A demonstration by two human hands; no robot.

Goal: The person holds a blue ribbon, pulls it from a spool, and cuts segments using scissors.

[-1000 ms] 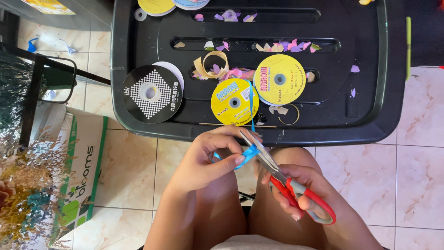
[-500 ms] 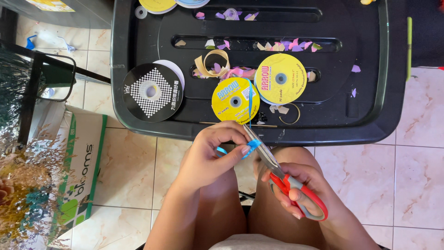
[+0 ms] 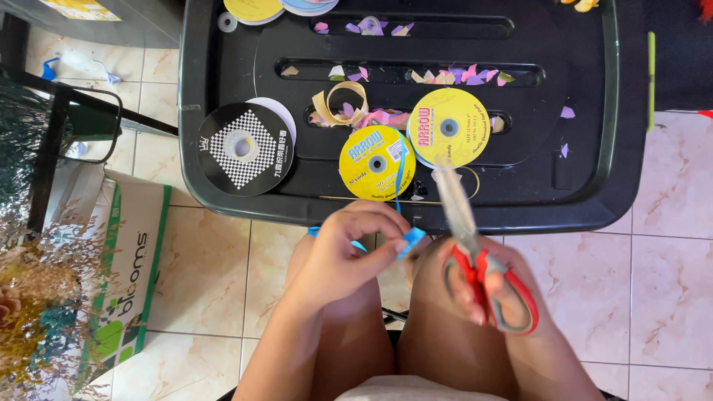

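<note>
L hand [image 3: 349, 256] pinches blue ribbon [image 3: 411, 241] above the lap, strand w/ its far end at the yellow spool [image 3: 377, 162] on the black table [image 3: 223, 67]. R hand [image 3: 490, 286] grips red scissors [image 3: 483, 260], blades blurred, beside ribbon. Ribbon looks uncut; scraps [image 3: 453, 76] already on table.

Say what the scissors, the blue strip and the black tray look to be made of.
Scissors: pale, likely metal blades, motion-blurred; glossy red handles, probably plastic.
Blue strip: thin, flat, bending freely; looks like ribbon, plastic or fabric unclear.
Black tray: moulded ribs and a soft sheen suggest plastic.
</note>
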